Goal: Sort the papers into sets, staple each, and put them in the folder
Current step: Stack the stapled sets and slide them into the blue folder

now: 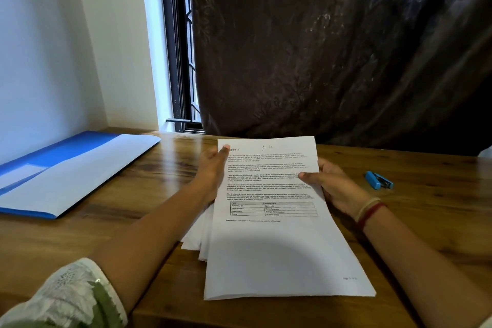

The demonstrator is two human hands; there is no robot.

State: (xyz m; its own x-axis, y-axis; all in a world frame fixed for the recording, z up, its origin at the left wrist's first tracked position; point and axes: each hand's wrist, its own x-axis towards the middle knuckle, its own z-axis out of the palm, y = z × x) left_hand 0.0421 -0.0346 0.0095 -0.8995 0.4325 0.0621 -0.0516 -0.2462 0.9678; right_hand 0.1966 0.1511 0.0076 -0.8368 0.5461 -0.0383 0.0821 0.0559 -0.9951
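A stack of printed white papers (277,242) is held up in front of me over the wooden table (159,189), its top sheet showing text and a small table. My left hand (213,170) grips the stack's left edge, thumb on the upper left corner. My right hand (332,184) grips the right edge, thumb pressed on the page. Some sheets fan out unevenly below the left side. An open blue folder (61,173) with white paper inside lies at the far left. A small blue stapler (378,180) rests on the table to the right of my right hand.
A white wall stands at the left, close behind the folder. A dark plastic sheet (346,48) hangs behind the table, beside a barred window (183,61). Bare wood shows between the folder and the papers.
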